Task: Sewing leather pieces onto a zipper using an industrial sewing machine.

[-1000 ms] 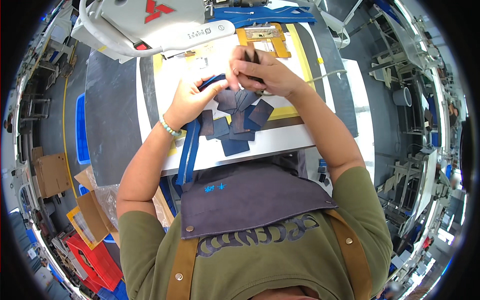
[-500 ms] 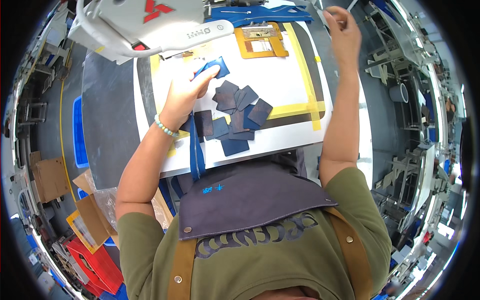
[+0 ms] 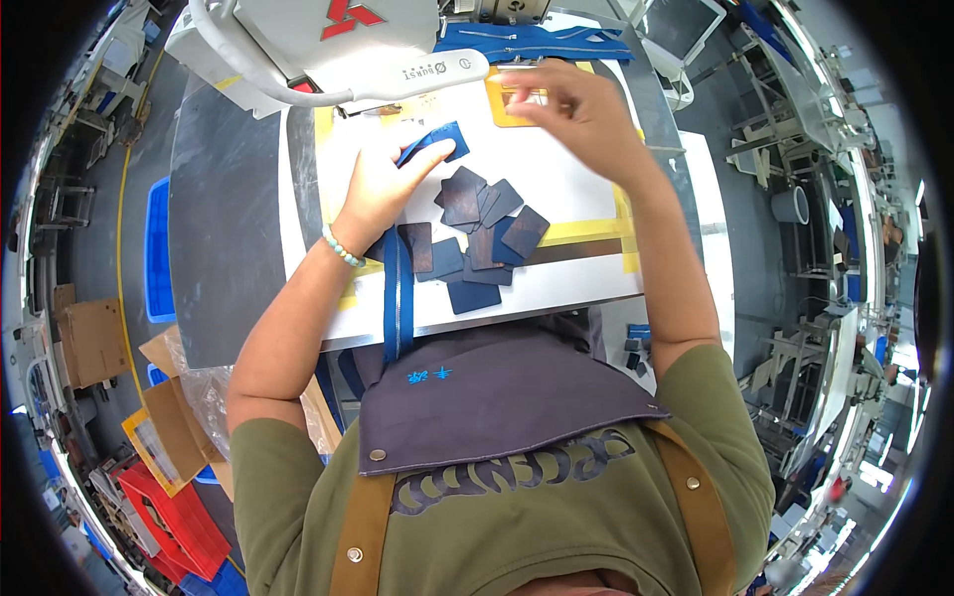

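My left hand (image 3: 390, 177) is closed at the left of the white work surface, with thumb and fingers pinching the blue end of a zipper (image 3: 399, 298). Its tape passes out of sight beneath my hand and wrist, then hangs over the front table edge with a pale line of teeth down its middle. My right hand (image 3: 571, 111) is in the air near a yellow frame (image 3: 509, 111), thumb and fingers apart, slightly blurred, with nothing visible between them. Several dark blue and brownish rectangular patches (image 3: 475, 248) lie in a loose, overlapping pile right of my left wrist.
A white sewing machine head (image 3: 368, 40) with a pale lamp arm (image 3: 422, 74) overhangs the far left. More blue zippers (image 3: 537, 42) lie at the back. Yellow tape (image 3: 576, 232) borders the work surface. A blue bin (image 3: 157, 248) and cardboard boxes (image 3: 94, 341) stand left.
My right hand has swung in from the far right to beside the yellow frame. My left hand still pinches the zipper, and the patch pile looks unchanged. The whole view has shifted slightly.
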### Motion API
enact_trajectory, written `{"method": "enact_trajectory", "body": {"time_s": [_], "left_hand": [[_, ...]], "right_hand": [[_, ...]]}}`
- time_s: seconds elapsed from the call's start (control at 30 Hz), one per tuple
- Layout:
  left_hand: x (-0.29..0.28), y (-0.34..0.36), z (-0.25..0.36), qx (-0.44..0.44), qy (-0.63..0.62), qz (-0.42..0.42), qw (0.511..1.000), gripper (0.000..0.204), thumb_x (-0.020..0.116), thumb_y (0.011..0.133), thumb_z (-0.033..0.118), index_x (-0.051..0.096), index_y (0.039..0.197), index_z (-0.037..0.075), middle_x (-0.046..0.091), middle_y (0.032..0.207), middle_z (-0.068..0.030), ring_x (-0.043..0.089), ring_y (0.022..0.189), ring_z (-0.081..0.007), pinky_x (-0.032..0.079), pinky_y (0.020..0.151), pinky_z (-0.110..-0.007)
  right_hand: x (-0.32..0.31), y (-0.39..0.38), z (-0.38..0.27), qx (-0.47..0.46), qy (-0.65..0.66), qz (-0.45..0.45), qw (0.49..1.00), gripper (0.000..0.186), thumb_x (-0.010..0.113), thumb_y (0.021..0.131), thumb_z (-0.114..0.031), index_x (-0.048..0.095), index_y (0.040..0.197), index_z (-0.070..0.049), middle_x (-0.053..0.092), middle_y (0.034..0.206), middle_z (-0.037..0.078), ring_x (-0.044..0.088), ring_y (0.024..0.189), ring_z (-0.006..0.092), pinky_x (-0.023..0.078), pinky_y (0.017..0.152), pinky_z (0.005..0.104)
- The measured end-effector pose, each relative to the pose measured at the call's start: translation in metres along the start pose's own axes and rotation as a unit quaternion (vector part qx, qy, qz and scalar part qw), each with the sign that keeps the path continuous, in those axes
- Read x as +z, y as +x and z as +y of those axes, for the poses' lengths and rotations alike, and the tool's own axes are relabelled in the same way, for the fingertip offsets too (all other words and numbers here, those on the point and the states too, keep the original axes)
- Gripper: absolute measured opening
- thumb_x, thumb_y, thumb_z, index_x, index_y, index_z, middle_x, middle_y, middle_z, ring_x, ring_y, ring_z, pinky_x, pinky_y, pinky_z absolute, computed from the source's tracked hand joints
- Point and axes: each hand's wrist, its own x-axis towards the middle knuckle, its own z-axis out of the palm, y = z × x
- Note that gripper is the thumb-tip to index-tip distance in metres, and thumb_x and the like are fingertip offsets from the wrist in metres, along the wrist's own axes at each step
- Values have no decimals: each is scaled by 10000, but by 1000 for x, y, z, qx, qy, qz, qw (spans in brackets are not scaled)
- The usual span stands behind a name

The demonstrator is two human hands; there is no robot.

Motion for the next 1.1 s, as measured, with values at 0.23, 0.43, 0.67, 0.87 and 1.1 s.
{"method": "enact_trajectory", "body": {"time_s": [0.23, 0.43, 0.67, 0.87, 1.1], "left_hand": [[8, 3, -6, 112, 24, 53, 992, 245, 746, 898, 223, 756, 965, -12, 732, 762, -95, 610, 620, -130, 491, 615, -300], [7, 4, -9, 111, 65, 72, 989, 242, 732, 893, 228, 758, 938, -9, 707, 706, -93, 600, 591, -136, 485, 593, -308], [6, 2, -14, 105, 99, 37, 989, 241, 711, 913, 222, 763, 953, -10, 690, 695, -70, 567, 593, -111, 458, 578, -287], [5, 4, 4, 27, -64, 66, 995, 243, 716, 960, 203, 671, 816, 13, 509, 638, 31, 405, 560, -51, 315, 523, -237], [2, 9, -6, -25, -130, 16, 991, 264, 689, 968, 230, 741, 938, -26, 590, 671, 7, 458, 594, -43, 382, 552, -235]], "right_hand": [[36, 0, 2, -163, -66, -6, 984, 116, 785, 858, -122, 734, 915, -36, 589, 846, 64, 567, 697, 207, 443, 586, 319], [35, -5, 12, -95, 51, -90, 990, 159, 715, 930, -167, 612, 969, -53, 574, 803, 36, 567, 679, 160, 463, 629, 320], [45, -2, 43, -95, -4, -78, 992, 110, 588, 1011, -170, 557, 1060, -77, 644, 790, 22, 625, 708, 185, 507, 686, 320], [-92, 4, 72, -33, -321, 267, 908, 240, 688, 954, -246, 661, 1172, -148, 709, 889, 63, 667, 777, 231, 519, 727, 333], [-142, -19, 86, 169, -360, 299, 868, 388, 747, 893, -418, 754, 1062, -69, 710, 834, 67, 656, 738, 226, 504, 705, 354]]}}
